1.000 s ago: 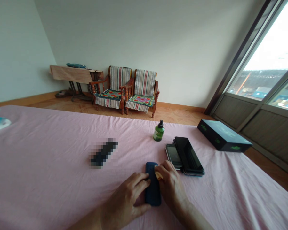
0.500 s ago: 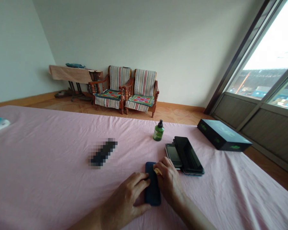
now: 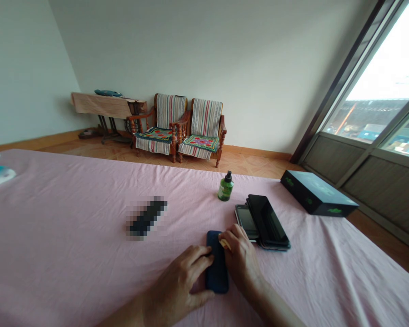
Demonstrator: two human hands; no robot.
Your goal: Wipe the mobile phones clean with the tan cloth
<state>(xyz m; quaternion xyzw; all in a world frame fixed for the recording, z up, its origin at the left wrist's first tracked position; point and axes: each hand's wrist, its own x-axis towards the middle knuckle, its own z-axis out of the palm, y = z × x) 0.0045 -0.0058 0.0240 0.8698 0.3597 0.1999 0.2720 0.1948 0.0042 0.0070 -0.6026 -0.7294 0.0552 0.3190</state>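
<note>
A dark blue phone [image 3: 216, 268] lies flat on the pink tablecloth [image 3: 71, 227] near the front edge. My left hand [image 3: 179, 286] rests against its left side, fingers and thumb closed round the phone's edge and holding it down. My right hand [image 3: 240, 261] is curled over the phone's right side, pinching a small yellowish thing [image 3: 226, 244] against the phone; I cannot make out what it is.
A stack of dark phones [image 3: 263, 221] lies just right of my hands, with a small green spray bottle [image 3: 225, 186] behind it. A black box [image 3: 317, 193] sits at the right edge. A blurred dark object [image 3: 146, 218] lies mid-table. Two wooden chairs [image 3: 180, 129] stand by the far wall.
My right hand has shifted slightly along the phone's upper right side; the left hand and the phone stay where they were.
</note>
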